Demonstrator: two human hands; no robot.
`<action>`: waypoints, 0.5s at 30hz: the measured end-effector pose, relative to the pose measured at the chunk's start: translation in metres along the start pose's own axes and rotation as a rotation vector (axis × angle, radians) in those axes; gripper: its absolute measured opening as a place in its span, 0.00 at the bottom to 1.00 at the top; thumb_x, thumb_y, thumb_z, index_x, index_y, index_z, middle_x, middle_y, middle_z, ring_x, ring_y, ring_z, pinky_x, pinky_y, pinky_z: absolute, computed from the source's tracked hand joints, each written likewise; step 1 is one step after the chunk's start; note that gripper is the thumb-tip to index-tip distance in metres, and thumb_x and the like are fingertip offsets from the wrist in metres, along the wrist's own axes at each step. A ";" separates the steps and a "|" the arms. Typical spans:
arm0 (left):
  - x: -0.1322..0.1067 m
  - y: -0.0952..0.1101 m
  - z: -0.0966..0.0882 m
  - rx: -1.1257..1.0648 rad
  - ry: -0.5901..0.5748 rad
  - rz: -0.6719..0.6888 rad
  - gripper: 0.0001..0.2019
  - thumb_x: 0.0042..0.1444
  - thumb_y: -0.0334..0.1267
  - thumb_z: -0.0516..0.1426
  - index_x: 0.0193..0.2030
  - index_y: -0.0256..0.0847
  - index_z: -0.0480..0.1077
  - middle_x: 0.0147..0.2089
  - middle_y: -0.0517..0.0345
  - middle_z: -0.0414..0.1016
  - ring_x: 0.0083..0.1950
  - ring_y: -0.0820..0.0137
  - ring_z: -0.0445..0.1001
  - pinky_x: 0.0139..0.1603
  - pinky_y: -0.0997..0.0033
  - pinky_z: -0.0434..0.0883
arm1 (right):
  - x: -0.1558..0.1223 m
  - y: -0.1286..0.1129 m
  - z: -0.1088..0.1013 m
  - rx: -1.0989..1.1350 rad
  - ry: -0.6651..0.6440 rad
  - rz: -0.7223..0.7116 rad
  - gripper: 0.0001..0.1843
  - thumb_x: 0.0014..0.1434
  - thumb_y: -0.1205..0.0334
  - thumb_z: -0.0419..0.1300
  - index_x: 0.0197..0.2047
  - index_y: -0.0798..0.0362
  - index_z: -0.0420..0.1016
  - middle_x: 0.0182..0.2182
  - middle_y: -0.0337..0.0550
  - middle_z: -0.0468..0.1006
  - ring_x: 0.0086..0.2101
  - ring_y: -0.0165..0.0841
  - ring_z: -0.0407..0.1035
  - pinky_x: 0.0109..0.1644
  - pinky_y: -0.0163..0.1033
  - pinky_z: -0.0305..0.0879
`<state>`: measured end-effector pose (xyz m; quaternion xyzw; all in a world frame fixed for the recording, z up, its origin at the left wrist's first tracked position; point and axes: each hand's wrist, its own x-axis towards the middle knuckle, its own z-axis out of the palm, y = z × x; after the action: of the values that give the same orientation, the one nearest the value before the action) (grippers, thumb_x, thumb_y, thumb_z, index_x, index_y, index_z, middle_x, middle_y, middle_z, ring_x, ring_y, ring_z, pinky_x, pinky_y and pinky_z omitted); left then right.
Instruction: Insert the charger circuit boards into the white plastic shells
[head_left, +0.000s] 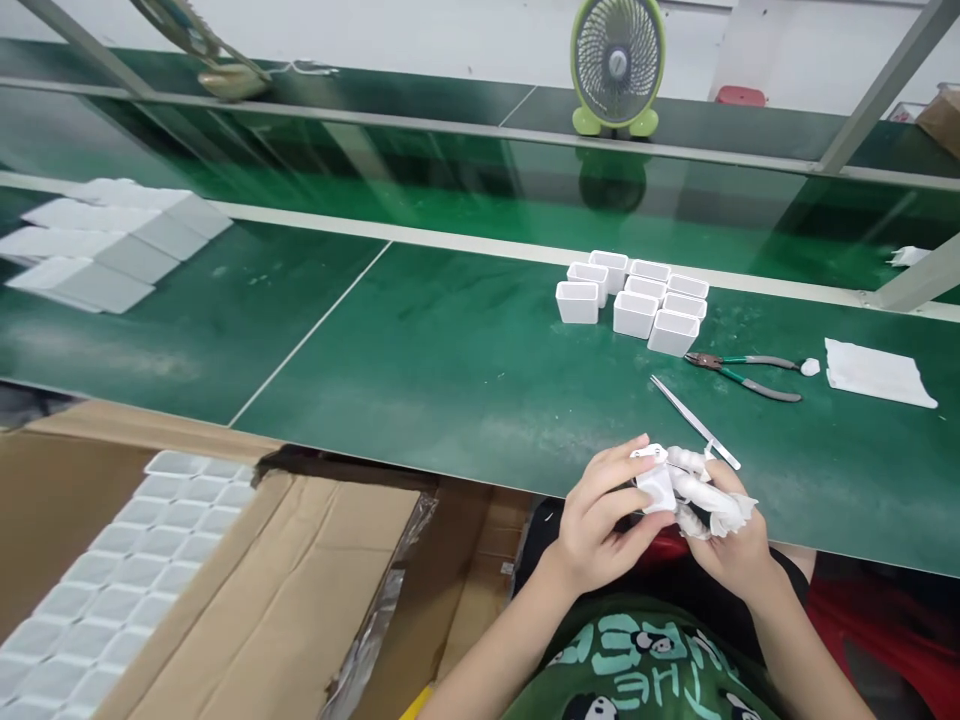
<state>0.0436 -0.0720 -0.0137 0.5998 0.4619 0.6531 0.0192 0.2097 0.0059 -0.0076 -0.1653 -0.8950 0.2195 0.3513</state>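
Observation:
My left hand (604,515) is closed around a small white plastic box (657,488), fingers over its far side and thumb beneath. Close against it, my right hand (739,555) is closed on a crumpled white tissue (724,508). White coverings (686,462) wrap some of the right fingers, so the fingertips are hidden. Whether the tissue touches the box is hard to make out. Just beyond the right hand lie metal tweezers (694,420). Farther back are pliers (742,372) with green and grey handles, their jaws near a group of white open-topped cups (636,312).
A flat white tissue (879,374) lies at the right of the green table (420,380). Stacked white pieces (112,240) stand far left. Below the table's front edge, a cardboard box (285,590) holds rows of white containers (112,600). A green fan (618,65) stands on the shelf.

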 end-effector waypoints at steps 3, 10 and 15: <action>-0.005 0.001 0.003 -0.068 0.048 -0.078 0.17 0.56 0.30 0.67 0.46 0.37 0.63 0.58 0.47 0.62 0.58 0.55 0.76 0.57 0.54 0.78 | 0.001 0.000 -0.004 -0.016 -0.041 -0.034 0.29 0.62 0.76 0.55 0.65 0.49 0.65 0.52 0.55 0.68 0.45 0.41 0.69 0.41 0.43 0.71; -0.002 -0.004 0.000 -0.221 -0.011 -0.149 0.28 0.58 0.34 0.66 0.61 0.41 0.59 0.63 0.40 0.62 0.62 0.54 0.73 0.67 0.47 0.69 | 0.016 -0.002 -0.013 -0.040 -0.144 -0.066 0.18 0.62 0.78 0.56 0.53 0.55 0.69 0.47 0.55 0.68 0.41 0.39 0.64 0.39 0.42 0.67; 0.000 -0.008 -0.020 -0.290 0.256 -0.105 0.30 0.65 0.35 0.58 0.70 0.39 0.53 0.62 0.44 0.71 0.64 0.57 0.72 0.74 0.46 0.57 | 0.010 -0.011 -0.031 -0.052 -0.113 -0.028 0.23 0.60 0.78 0.57 0.57 0.52 0.70 0.46 0.53 0.69 0.41 0.40 0.67 0.41 0.44 0.69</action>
<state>0.0238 -0.0791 -0.0154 0.4779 0.3923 0.7818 0.0806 0.2232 0.0093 0.0241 -0.1495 -0.9210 0.2002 0.2990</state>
